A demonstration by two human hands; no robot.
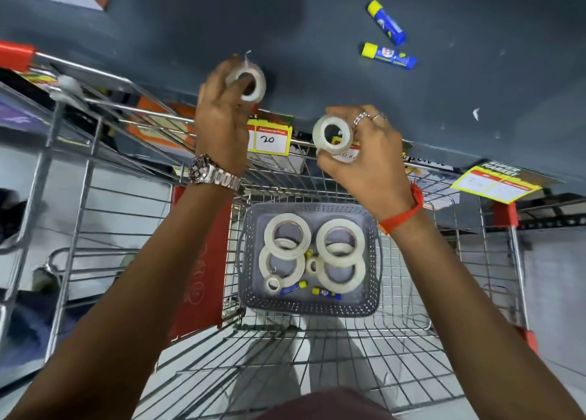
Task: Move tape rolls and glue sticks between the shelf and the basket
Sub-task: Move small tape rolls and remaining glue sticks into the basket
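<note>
Translucent white tape rolls (333,135), hollow-cored

Dark grey shelf (317,39): 2 blue/yellow glue sticks (387,22) (389,56) lying flat upper right, near each other, not touching. Yellow price tags (269,139) on front edge.

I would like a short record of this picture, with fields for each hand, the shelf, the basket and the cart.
left hand: holds a clear tape roll at the shelf edge
right hand: holds another small tape roll above the cart
shelf: dark surface, two blue and yellow glue sticks lying on it
basket: grey, holds four large tape rolls, two small ones, glue sticks
cart: wire, carries the basket
price tag: reads 20
</note>
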